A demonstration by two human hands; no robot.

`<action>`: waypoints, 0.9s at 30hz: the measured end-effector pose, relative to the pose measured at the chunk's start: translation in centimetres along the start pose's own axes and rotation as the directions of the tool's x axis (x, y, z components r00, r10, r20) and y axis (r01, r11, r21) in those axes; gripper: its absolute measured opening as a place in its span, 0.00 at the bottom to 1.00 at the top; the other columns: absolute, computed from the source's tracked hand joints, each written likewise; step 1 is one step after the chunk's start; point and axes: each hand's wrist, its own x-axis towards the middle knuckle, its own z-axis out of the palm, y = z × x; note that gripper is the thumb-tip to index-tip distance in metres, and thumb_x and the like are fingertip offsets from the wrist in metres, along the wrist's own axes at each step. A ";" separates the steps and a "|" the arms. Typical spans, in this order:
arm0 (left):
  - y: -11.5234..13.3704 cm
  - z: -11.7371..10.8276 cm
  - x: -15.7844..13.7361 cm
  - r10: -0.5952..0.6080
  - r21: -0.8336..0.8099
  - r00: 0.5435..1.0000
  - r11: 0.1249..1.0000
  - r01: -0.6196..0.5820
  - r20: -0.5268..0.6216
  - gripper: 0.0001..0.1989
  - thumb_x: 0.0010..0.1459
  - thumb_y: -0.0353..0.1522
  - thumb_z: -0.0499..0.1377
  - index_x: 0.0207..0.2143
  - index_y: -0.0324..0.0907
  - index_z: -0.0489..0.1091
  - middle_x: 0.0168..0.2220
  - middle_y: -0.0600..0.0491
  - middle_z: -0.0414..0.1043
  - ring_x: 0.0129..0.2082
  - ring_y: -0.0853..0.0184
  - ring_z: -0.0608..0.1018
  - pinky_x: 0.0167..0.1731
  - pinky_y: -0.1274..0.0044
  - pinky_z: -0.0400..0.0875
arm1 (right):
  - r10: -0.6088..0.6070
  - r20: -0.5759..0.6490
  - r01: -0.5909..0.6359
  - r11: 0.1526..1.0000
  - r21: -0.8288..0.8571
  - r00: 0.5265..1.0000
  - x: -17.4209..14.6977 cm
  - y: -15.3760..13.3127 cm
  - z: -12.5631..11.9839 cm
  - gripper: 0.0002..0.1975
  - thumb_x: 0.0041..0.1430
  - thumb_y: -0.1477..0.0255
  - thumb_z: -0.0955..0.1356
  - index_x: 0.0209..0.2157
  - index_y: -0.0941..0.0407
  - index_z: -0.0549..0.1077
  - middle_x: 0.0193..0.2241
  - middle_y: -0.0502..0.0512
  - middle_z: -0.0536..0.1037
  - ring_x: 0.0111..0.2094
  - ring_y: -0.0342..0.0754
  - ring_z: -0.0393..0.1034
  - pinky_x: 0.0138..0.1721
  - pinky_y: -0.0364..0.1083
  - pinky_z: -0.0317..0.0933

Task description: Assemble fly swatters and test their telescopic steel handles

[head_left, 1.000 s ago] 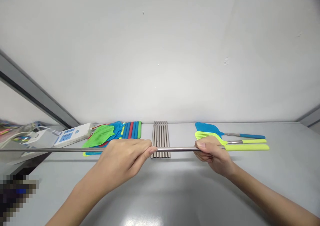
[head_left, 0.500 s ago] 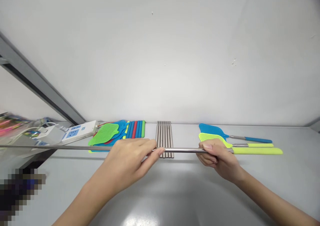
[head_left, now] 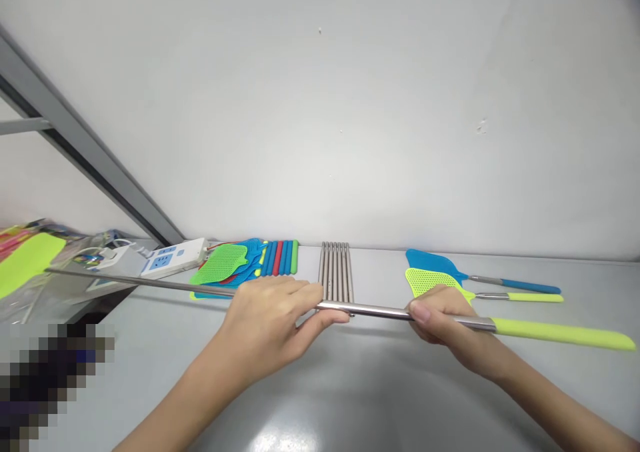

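Note:
A long fly swatter with a telescopic steel rod stretches across the view. Its yellow-green handle points right and its yellow-green paddle reaches the far left. My left hand is closed around the middle of the rod. Near the handle, my right hand grips the rod's thicker end. Behind it several steel rods lie side by side on the table. A blue fly swatter and a yellow-green one lie beyond my right hand, the latter partly hidden by it.
Back left, several loose swatter heads lie piled beside a row of coloured handles. A white power strip with plugs stands further left, near a grey metal frame post. A white wall rises behind the table.
The held fly swatter has tilted, its handle end lower and further right. Its paddle now shows at the far left. Both hands still grip the rod, and the view has shifted slightly left.

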 end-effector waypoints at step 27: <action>1.9 0.0 0.2 0.076 -0.063 0.989 0.994 -0.085 -0.129 0.14 0.56 0.38 0.52 0.22 0.41 0.65 0.15 0.58 0.59 0.16 0.73 0.60 0.18 0.79 0.51 | -0.089 0.001 0.088 0.987 0.136 0.996 0.1 -1.6 1.2 0.20 0.56 0.60 0.60 0.16 0.57 0.57 0.13 0.46 0.54 0.16 0.39 0.47 0.17 0.41 0.40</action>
